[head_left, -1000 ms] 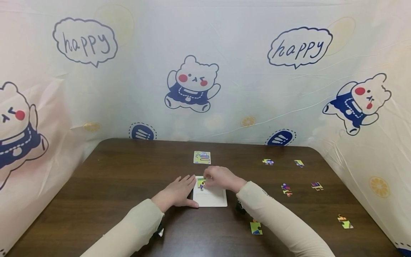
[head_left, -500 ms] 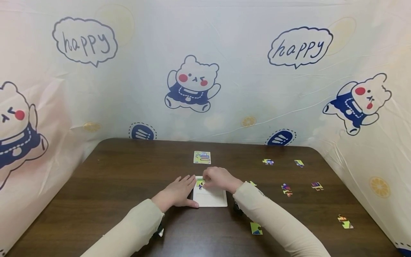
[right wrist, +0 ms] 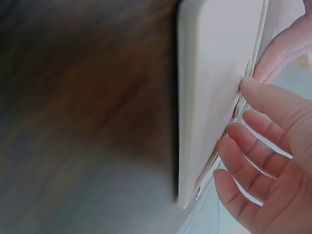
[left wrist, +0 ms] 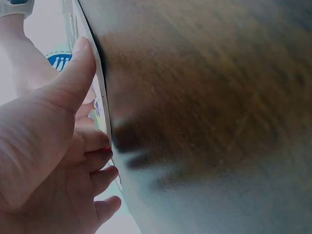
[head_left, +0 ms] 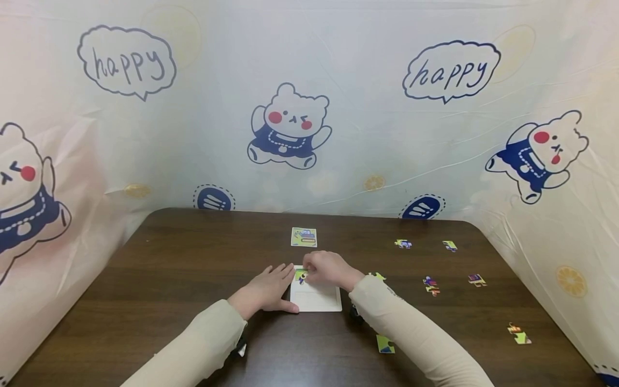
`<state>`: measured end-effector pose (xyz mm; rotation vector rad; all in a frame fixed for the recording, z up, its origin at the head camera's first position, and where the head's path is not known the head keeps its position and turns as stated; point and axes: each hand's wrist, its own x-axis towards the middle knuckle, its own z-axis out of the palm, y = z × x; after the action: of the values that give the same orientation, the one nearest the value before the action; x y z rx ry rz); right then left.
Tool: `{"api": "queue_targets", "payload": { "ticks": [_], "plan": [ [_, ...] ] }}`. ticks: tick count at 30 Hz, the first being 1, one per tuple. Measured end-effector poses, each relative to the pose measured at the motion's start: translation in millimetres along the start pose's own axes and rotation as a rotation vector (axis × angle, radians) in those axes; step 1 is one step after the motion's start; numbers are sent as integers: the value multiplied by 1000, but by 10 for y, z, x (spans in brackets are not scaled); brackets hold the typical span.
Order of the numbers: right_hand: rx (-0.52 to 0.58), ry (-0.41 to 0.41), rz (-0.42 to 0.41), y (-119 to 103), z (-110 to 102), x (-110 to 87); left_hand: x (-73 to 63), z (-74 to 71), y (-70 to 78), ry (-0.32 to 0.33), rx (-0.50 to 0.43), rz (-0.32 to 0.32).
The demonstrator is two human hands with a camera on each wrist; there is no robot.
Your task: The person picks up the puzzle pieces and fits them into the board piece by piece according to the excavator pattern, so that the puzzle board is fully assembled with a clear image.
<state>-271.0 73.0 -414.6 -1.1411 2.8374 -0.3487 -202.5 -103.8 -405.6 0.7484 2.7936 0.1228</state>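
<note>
A white puzzle tray (head_left: 316,299) with a raised rim lies at the middle of the table. My left hand (head_left: 267,291) rests along its left side, fingers spread and thumb at the near left corner. At the tray's far left corner sits a yellow-green puzzle piece (head_left: 301,276) with a dark figure on it. My right hand (head_left: 330,270) reaches over from the right and holds this piece with bent fingers, hiding part of it. In the right wrist view the thumb and fingertips of the right hand (right wrist: 273,141) are down at the tray surface.
Behind the tray lies a square picture card (head_left: 304,237). Loose puzzle pieces are scattered on the right, such as a blue one (head_left: 403,244), a purple one (head_left: 477,280) and an orange-green one (head_left: 519,334). A green piece (head_left: 385,344) lies beside the right sleeve (head_left: 416,330).
The puzzle piece has shifted slightly toward the tray's far left corner, with my right hand moving slightly left. A green piece now shows beyond the right sleeve. My left hand stays put.
</note>
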Motion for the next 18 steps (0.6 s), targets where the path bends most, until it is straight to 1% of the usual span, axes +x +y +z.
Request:
{"api": "queue_targets", "payload": {
  "ticks": [7,18],
  "plan": [
    [-4,-12,-26,-1,2,6,-1,7,-3,0,-13,0],
    [27,-23,-8,-1,-15,-15,0,-1,1,-3,-27,-2]
  ]
}}
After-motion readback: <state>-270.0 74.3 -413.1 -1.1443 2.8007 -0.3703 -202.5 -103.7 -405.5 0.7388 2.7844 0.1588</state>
